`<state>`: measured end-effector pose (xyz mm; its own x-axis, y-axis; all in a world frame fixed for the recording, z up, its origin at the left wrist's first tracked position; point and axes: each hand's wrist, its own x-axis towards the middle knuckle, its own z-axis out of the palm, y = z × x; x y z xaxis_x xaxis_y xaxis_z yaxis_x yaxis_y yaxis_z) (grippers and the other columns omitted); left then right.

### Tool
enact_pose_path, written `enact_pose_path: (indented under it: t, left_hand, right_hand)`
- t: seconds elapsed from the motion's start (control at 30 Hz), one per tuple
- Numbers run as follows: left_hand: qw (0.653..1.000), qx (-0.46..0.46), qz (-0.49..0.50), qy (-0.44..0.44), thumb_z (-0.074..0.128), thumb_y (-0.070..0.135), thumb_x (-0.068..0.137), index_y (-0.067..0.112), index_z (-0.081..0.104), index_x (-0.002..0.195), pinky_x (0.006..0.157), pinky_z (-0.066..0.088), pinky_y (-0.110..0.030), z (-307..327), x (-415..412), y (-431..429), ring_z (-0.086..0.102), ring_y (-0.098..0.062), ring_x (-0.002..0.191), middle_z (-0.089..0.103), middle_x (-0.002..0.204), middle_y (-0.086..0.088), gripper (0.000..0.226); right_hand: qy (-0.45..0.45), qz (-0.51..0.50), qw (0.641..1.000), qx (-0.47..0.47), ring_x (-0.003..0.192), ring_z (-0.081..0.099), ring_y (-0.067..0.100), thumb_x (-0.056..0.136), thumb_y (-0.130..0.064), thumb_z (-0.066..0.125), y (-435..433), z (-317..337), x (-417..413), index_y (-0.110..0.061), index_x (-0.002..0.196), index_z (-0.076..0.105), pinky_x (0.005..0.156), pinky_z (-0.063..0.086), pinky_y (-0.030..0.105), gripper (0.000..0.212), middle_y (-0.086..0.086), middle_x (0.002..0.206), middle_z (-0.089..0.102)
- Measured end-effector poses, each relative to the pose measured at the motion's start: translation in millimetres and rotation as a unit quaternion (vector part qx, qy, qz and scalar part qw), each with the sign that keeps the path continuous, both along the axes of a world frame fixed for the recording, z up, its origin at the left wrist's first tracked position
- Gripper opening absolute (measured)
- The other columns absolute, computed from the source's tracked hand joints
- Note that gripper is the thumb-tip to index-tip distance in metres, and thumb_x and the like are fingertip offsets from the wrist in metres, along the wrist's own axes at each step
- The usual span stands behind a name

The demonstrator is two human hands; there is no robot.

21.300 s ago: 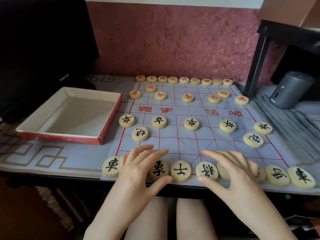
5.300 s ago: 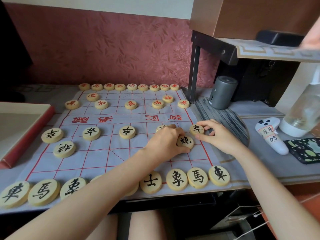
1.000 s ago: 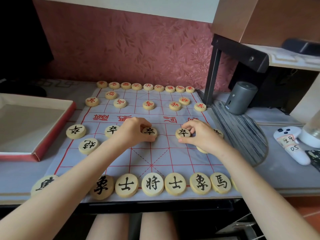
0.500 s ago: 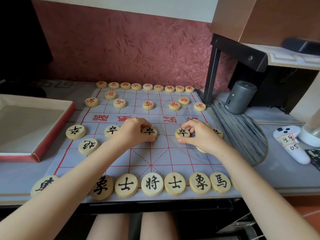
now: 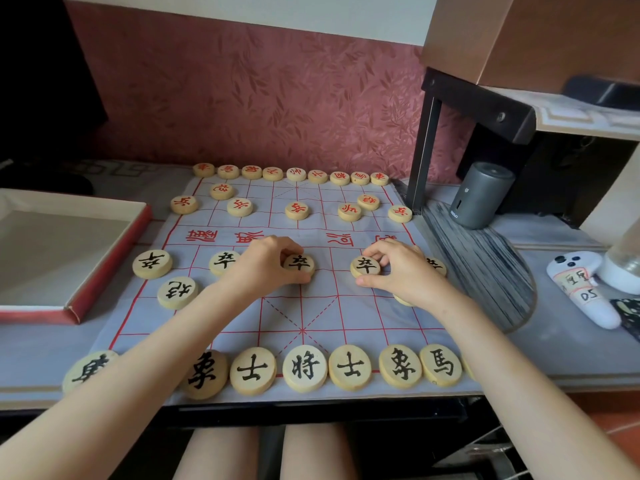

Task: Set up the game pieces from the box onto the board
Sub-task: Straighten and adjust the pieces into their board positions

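L hand (image 5: 265,266) w/ curled fingers (image 5: 285,250) pinches centre pawn (image 5: 300,264), R hand (image 5: 401,271) likewise pinches next pawn (image 5: 365,266) at its 3 o'clock, both flat on board (image 5: 346,308).

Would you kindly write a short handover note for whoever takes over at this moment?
Left hand pinches the centre soldier, flat on the board. Right hand pinches the fourth soldier, also on the board.
Box at left: no pieces show inside.
Done: red pieces set out on the far side; black back row along the near edge, ends hidden by arms.
Left: probably only squaring these soldiers on their points; check the cannon half hidden under the right wrist.
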<state>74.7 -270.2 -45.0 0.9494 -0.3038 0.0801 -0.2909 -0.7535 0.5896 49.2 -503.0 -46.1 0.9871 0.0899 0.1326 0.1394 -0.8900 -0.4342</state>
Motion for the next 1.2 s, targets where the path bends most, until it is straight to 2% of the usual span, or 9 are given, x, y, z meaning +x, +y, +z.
enact_pose_path:
  t: [0.5,0.67,0.73,0.83,0.93,1.03,1.13,1.2]
  left_hand:
    - [1.000,0.003,-0.009,-0.013,0.076,0.034,0.072,0.020,0.060,0.117,0.077,0.035,-0.020,-3,2,2,0.048,-0.008,0.093,0.060,0.115,-0.002,0.050]
    - [1.000,-0.005,-0.008,-0.004,0.077,0.033,0.071,0.018,0.059,0.118,0.079,0.039,-0.020,-2,3,0,0.053,-0.012,0.097,0.060,0.116,-0.002,0.053]
    - [1.000,-0.007,-0.010,0.003,0.078,0.033,0.070,0.017,0.058,0.120,0.082,0.042,-0.022,-1,3,1,0.056,-0.015,0.102,0.061,0.117,-0.003,0.056]
    - [1.000,-0.012,-0.013,0.001,0.078,0.035,0.070,0.018,0.055,0.123,0.082,0.041,-0.022,2,0,3,0.055,-0.015,0.105,0.059,0.117,-0.001,0.060]
    - [0.999,-0.032,-0.012,-0.024,0.074,0.032,0.076,0.018,0.057,0.121,0.080,0.039,-0.020,13,-3,10,0.053,-0.011,0.107,0.058,0.117,0.002,0.050]
    - [0.997,-0.067,-0.026,-0.027,0.072,0.030,0.078,0.020,0.061,0.116,0.081,0.042,-0.017,27,-7,23,0.057,-0.008,0.102,0.062,0.113,0.006,0.041]
    - [0.997,-0.065,-0.024,-0.027,0.073,0.029,0.077,0.019,0.064,0.114,0.077,0.042,-0.008,32,-8,36,0.060,-0.007,0.098,0.065,0.108,0.006,0.039]
    - [0.998,-0.058,-0.011,-0.025,0.073,0.027,0.077,0.018,0.065,0.113,0.077,0.042,-0.008,31,-9,46,0.060,-0.008,0.098,0.066,0.108,0.005,0.038]
  right_hand:
    - [0.001,0.001,1.000,-0.015,0.099,0.053,0.014,0.073,-0.044,0.074,1,1,-2,-0.024,0.111,0.057,0.093,0.030,0.034,0.046,-0.008,0.107,0.060]
    - [0.011,0.002,1.000,-0.021,0.099,0.052,0.013,0.073,-0.044,0.074,2,3,-3,-0.025,0.113,0.056,0.092,0.030,0.033,0.048,-0.008,0.109,0.060]
    - [0.016,0.002,1.000,-0.025,0.102,0.051,0.013,0.073,-0.045,0.074,3,4,-4,-0.025,0.115,0.055,0.093,0.030,0.033,0.050,-0.008,0.112,0.059]
    - [0.016,0.003,0.999,-0.043,0.117,0.043,0.015,0.074,-0.046,0.072,4,7,-7,-0.024,0.121,0.053,0.096,0.025,0.030,0.055,-0.008,0.119,0.054]
    - [-0.007,0.015,0.998,-0.057,0.123,0.031,0.014,0.078,-0.048,0.067,12,14,-10,-0.025,0.124,0.052,0.095,0.021,0.026,0.054,-0.009,0.123,0.049]
    - [-0.003,0.038,0.999,-0.009,0.124,0.031,0.013,0.082,-0.043,0.065,29,26,-13,-0.025,0.125,0.053,0.101,0.023,0.027,0.048,-0.011,0.119,0.048]
    - [0.020,0.070,0.997,0.002,0.126,0.032,0.014,0.085,-0.039,0.063,51,35,-14,-0.024,0.126,0.053,0.103,0.026,0.030,0.045,-0.013,0.110,0.040]
    - [0.028,0.085,0.996,0.015,0.128,0.031,0.015,0.085,-0.039,0.063,65,37,-12,-0.025,0.126,0.053,0.102,0.025,0.030,0.044,-0.010,0.115,0.042]
